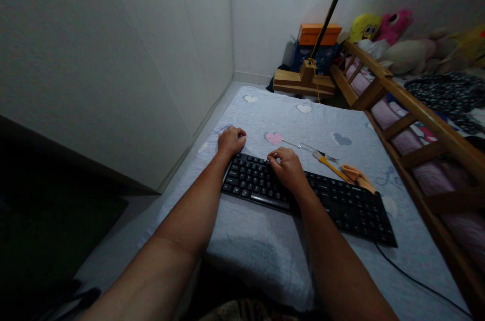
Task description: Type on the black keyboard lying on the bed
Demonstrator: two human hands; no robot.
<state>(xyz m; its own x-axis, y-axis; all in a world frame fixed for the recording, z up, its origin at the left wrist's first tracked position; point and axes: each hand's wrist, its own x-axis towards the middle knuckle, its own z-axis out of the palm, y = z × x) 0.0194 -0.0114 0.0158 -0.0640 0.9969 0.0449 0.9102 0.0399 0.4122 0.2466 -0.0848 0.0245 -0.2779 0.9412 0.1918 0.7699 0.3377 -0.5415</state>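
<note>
A black computer keyboard [261, 179] lies slanted on a pale blue quilted cover [250, 240]. At its far left corner rests my left hand [231, 140], fingers curled in; whatever they may hold is hidden. My right hand [287, 165] is over the upper middle keys with thumb and forefinger pinched together. A small light bit shows at those fingertips, too small to name. Just beyond the keyboard lie a yellow-handled brush [330, 165], a thin metal tool [312, 148] and a crumpled orange cloth [356, 176].
The keyboard's cable [417, 278] runs off at the lower right. A wooden bed rail [420, 113] borders the right side, with plush toys [394, 25] behind it. White panels [159, 58] stand at left. An orange box [319, 34] and a wooden stand [303, 81] are at the back.
</note>
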